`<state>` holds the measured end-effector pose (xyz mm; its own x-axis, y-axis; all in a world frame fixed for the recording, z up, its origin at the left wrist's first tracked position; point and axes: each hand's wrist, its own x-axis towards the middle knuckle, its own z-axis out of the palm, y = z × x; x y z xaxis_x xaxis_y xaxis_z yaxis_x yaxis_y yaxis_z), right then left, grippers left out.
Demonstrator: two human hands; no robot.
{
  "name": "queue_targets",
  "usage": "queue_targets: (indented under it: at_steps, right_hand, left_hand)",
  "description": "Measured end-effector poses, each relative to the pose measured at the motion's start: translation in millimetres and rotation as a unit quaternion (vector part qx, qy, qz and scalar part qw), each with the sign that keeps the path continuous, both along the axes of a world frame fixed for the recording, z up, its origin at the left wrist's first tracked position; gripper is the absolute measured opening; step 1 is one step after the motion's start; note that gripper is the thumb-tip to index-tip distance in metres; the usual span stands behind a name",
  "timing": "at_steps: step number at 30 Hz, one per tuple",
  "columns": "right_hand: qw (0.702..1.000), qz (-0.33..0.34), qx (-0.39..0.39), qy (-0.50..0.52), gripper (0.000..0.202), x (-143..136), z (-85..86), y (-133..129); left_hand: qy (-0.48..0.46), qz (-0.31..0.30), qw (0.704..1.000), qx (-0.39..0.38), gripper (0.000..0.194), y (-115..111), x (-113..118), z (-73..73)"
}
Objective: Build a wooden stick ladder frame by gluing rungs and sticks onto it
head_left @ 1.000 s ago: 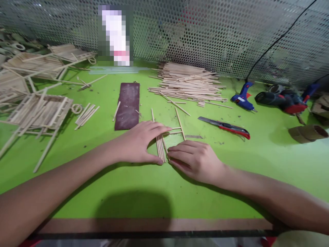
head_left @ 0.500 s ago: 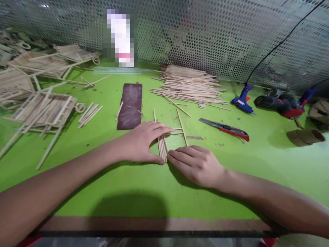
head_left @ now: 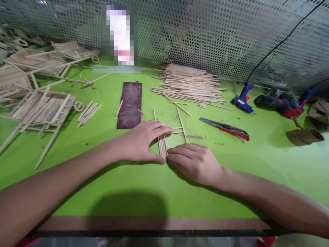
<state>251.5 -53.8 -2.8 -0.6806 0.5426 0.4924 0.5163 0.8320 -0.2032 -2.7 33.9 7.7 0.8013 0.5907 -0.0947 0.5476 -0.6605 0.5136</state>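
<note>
A small frame of thin wooden sticks [head_left: 180, 120] lies on the green table, with a row of sticks [head_left: 161, 147] laid side by side along its left part. My left hand [head_left: 144, 142] lies across the frame, its fingers over the crosspieces and its thumb at the row's near end, holding it down. My right hand [head_left: 196, 161] rests on the table with its fingers bunched together. Its fingertips grip the row's right edge near the bottom; exactly how many sticks they touch is hidden.
Behind lies a heap of loose sticks [head_left: 190, 82], left of it a brown sandpaper strip [head_left: 130, 104]. To the right are a utility knife [head_left: 224, 128], a blue glue gun [head_left: 243, 99] and a bamboo tube [head_left: 304, 137]. Stick-built models [head_left: 48, 106] crowd the left, near short cut sticks [head_left: 89, 113].
My right hand has shifted slightly up against the row of sticks. My left hand stays in place. The view has moved very slightly.
</note>
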Motion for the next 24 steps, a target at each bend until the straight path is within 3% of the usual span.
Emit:
queue_targets:
  at_steps: [9,16,24]
  right_hand:
    - [1.000,0.004,-0.013,0.002,0.017,0.0,-0.8,-0.7]
    - [0.994,-0.031,-0.094,0.049,0.007,-1.3,-3.0,-0.2]
    - [0.991,-0.021,-0.118,0.065,0.006,-0.5,-4.5,1.9]
  left_hand:
    - [-0.018,-0.009,1.000,0.014,0.102,-0.8,-2.0,-1.6]
    - [-0.008,-0.007,1.000,0.014,0.105,0.8,-0.8,-2.3]
    - [0.008,0.004,1.000,0.004,0.105,-0.9,1.1,2.4]
